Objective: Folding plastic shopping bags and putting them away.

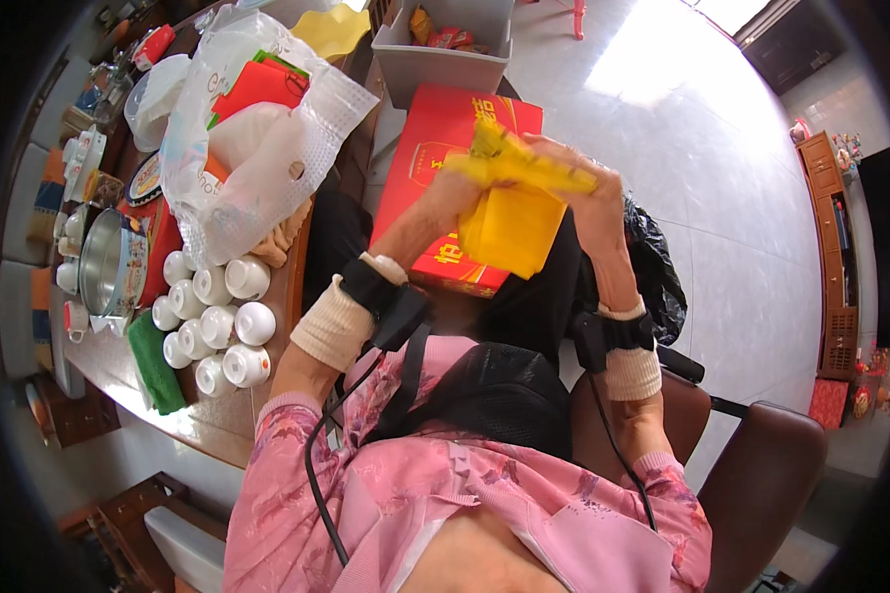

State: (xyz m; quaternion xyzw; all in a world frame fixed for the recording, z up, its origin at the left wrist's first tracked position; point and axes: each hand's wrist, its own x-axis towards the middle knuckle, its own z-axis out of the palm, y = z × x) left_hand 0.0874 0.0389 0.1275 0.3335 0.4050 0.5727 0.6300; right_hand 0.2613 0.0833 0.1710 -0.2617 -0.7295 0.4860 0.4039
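Both hands grip a bright yellow folded sheet (515, 230); whether it is cloth, paper or plastic I cannot tell. My left hand (460, 199) holds it from the left, with its fingertips hidden behind the yellow folds. On the other side, my right hand (592, 189) grasps the upper right part, which is blurred and has dark markings. Beneath them lies a red cardboard box (415, 148) with yellow printing, close to my knees.
Left, a table (215, 437) bears several upturned white cups (222, 326), a green cloth (156, 363), a metal basin (111, 259) and a clear plastic bag (267, 163) with red packets. Beyond the box stands a grey bin (445, 70). A black plastic bag (649, 274) rests at right, near a brown chair (764, 474).
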